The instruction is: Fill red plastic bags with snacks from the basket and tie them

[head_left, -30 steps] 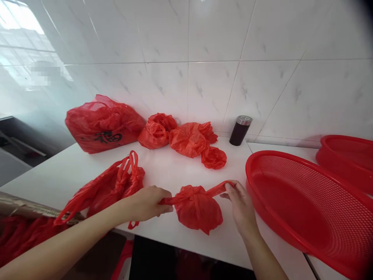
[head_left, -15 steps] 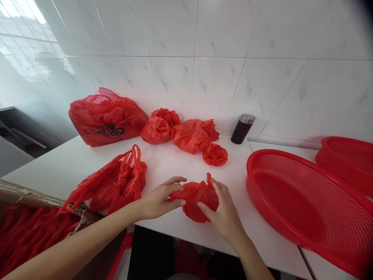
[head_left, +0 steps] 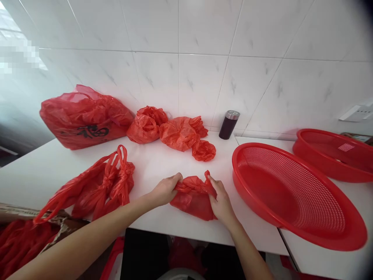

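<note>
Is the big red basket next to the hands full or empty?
Empty. The big red mesh basket shows its bare perforated bottom, with nothing lying inside it.

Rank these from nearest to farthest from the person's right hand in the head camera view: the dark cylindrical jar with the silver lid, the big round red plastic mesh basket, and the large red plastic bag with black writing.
From the right hand:
1. Big round red plastic mesh basket, just to its right.
2. Dark cylindrical jar with the silver lid, behind it by the tiled wall.
3. Large red plastic bag with black writing, far left at the back.
</note>
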A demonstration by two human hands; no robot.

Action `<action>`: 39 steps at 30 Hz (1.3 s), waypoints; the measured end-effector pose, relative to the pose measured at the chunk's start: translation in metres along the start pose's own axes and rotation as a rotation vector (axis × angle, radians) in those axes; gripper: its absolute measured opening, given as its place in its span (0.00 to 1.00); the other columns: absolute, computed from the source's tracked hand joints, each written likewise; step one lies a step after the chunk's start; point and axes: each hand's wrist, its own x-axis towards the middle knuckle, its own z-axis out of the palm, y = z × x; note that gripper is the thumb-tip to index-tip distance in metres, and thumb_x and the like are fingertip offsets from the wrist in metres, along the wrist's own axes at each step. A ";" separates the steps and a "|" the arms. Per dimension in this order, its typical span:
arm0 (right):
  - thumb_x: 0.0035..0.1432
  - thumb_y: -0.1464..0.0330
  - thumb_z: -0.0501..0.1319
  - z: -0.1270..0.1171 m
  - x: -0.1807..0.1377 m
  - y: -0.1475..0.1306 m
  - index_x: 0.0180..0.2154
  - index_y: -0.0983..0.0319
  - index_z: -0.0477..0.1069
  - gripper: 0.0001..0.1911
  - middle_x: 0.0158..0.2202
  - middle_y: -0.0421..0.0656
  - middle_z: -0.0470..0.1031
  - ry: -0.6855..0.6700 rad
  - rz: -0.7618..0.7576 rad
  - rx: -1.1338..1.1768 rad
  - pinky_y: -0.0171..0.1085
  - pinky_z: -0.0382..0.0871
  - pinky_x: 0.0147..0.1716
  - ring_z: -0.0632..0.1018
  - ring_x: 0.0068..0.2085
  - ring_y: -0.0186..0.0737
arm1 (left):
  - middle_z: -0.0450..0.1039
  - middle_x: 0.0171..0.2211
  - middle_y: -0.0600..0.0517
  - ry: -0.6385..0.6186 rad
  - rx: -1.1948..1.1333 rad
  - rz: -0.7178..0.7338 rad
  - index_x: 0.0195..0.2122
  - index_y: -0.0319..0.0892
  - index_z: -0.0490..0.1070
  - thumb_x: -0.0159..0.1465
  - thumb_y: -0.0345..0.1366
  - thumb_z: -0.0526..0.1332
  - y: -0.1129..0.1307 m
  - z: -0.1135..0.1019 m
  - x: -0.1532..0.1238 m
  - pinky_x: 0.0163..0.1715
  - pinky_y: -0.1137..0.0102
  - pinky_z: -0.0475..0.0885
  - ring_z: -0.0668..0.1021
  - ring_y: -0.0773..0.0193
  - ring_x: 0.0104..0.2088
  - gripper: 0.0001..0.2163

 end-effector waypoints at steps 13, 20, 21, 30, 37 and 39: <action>0.53 0.72 0.55 0.004 0.003 0.012 0.31 0.60 0.65 0.02 0.32 0.40 0.65 0.064 0.084 -0.101 0.38 0.68 0.35 0.70 0.32 0.38 | 0.66 0.24 0.56 -0.029 -0.136 -0.119 0.28 0.45 0.62 0.61 0.43 0.57 -0.024 0.011 0.005 0.27 0.69 0.62 0.70 0.62 0.26 0.09; 0.55 0.63 0.61 -0.006 0.003 -0.005 0.36 0.60 0.72 0.08 0.33 0.41 0.70 -0.039 0.256 0.151 0.35 0.67 0.35 0.71 0.34 0.38 | 0.70 0.49 0.46 0.094 -0.395 -0.039 0.22 0.42 0.64 0.67 0.49 0.49 -0.012 0.010 -0.031 0.48 0.66 0.68 0.72 0.57 0.49 0.21; 0.55 0.62 0.62 -0.006 0.003 -0.008 0.37 0.60 0.72 0.10 0.33 0.40 0.70 -0.057 0.276 0.185 0.35 0.67 0.35 0.71 0.34 0.38 | 0.66 0.57 0.46 0.138 -0.457 -0.016 0.23 0.42 0.66 0.67 0.48 0.50 -0.007 0.011 -0.034 0.54 0.64 0.64 0.68 0.56 0.56 0.20; 0.59 0.63 0.57 0.006 0.003 -0.007 0.24 0.60 0.60 0.13 0.23 0.35 0.58 0.012 0.148 0.048 0.32 0.58 0.26 0.62 0.26 0.33 | 0.66 0.26 0.55 0.568 -0.834 -0.127 0.27 0.43 0.64 0.68 0.48 0.50 0.018 0.040 -0.009 0.33 0.70 0.65 0.69 0.65 0.28 0.18; 0.57 0.53 0.61 0.003 0.004 0.000 0.22 0.59 0.55 0.23 0.22 0.34 0.60 0.089 0.165 -0.168 0.31 0.55 0.24 0.60 0.24 0.32 | 0.56 0.19 0.58 0.703 -0.954 -0.286 0.21 0.44 0.55 0.65 0.50 0.53 -0.003 0.041 -0.012 0.21 0.73 0.58 0.60 0.69 0.20 0.20; 0.55 0.51 0.62 -0.001 0.004 0.003 0.24 0.59 0.56 0.22 0.22 0.34 0.62 0.108 0.214 -0.197 0.32 0.56 0.25 0.63 0.24 0.33 | 0.54 0.18 0.59 0.728 -0.984 -0.328 0.22 0.44 0.55 0.65 0.50 0.53 -0.012 0.037 -0.018 0.18 0.74 0.54 0.58 0.70 0.18 0.19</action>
